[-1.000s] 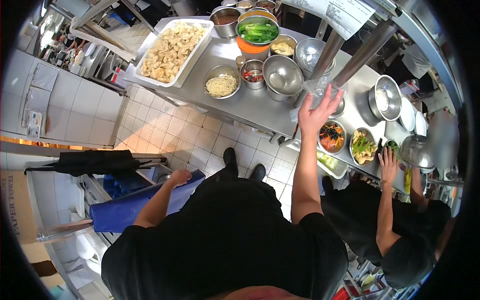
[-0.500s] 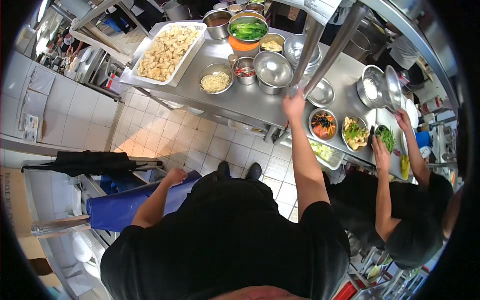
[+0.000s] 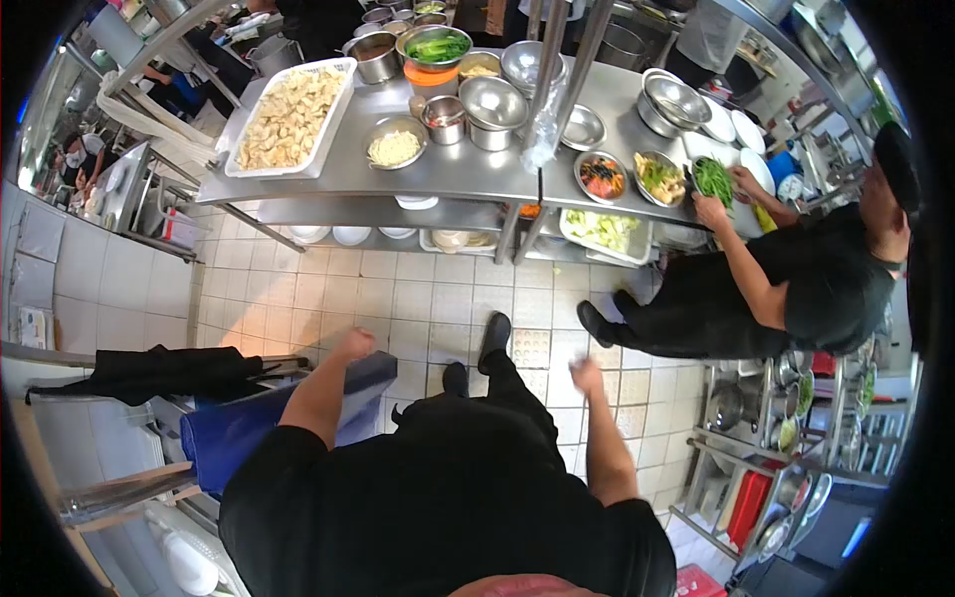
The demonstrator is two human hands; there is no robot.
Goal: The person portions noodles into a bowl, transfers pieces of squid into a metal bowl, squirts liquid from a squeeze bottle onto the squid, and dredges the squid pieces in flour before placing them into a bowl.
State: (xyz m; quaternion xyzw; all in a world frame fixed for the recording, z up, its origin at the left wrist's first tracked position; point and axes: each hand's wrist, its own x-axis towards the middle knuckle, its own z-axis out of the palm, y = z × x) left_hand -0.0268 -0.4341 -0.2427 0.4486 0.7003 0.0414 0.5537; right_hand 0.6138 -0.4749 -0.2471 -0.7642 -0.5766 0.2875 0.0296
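The left hand [image 3: 355,344] is out at the side, close by the edge of a big blue cover [image 3: 234,428]; I can't tell if the two touch. Its fingers look curled in, but they are too small to tell if they are tight together or a bit apart. The right hand [image 3: 587,377] is out over the tile floor [image 3: 398,289], well away from the surface [image 3: 463,171]. It is blurry, so I can't tell if its fingers are apart, together or clamped on a thing. The blue cover is at the left, beside the person's body, and a black cloth [image 3: 169,373] hangs near it. Up ahead, the long metal surface has a white tub [image 3: 341,104] full of pale chunks at its left end. Next come a bowl of noodles [image 3: 397,123], a small pot with red bits, and a shiny bowl [image 3: 494,99]. Green leaves [image 3: 438,47] sit in a bowl behind these. A clear plastic bag [image 3: 540,149] is by the metal poles [image 3: 577,75]. On the right, a co-worker in black [image 3: 826,279] has both hands at a pile of long greens [image 3: 712,179]. Below is a white basket [image 3: 645,241] with pale green pieces.
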